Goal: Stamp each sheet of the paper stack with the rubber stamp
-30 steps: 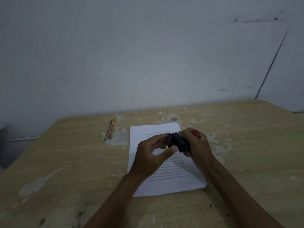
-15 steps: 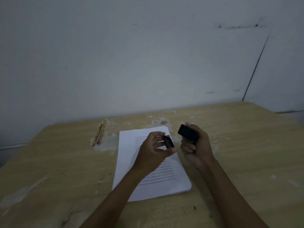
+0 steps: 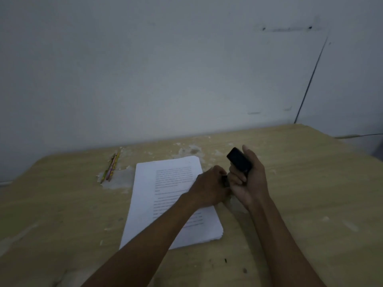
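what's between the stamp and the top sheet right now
The stamp is held up in the right hand, off to the right of the paper stack. The left hand, holding a small dark cap, lies over the sheet's right edge. The rest of the sheet is bare.

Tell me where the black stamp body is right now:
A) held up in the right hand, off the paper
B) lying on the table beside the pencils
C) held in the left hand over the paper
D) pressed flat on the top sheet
A: the stamp sits in the raised right hand, to the right of the paper stack, while the left hand holds a small dark piece at the stack's edge.
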